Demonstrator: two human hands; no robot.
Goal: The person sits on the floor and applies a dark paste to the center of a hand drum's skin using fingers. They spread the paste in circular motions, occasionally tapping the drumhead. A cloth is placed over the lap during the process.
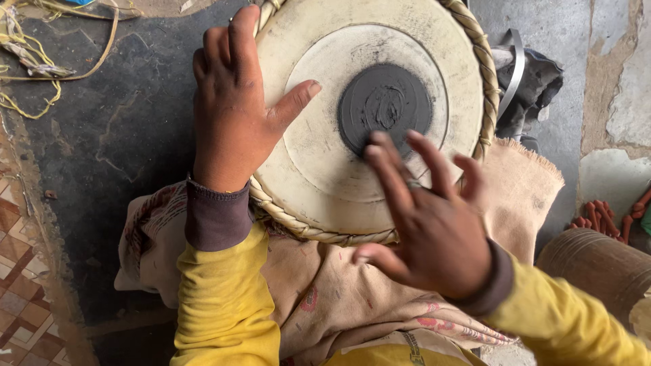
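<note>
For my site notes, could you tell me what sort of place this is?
Probably a drum maker's floor workshop: a drum with a wet black patch under the right hand, yellow cord scraps and a wooden shell on worn floor.

No packages, labels, signs or screens are in view anywhere around the round drum head [380, 115] or beside it.

Drum skin [319, 156]: matt cream hide, smudged. Centre patch [385, 105]: dark grey paste, rough, dull. Rim braid [319, 232]: twisted pale hide thong. Lap cloth [332, 298]: coarse beige weave, frayed edge. Sleeves [224, 305]: yellow knit, grey ribbed cuffs. Floor [102, 135]: dark, matt, cracked. Drum shell [597, 264], lower right: brown wood.
</note>
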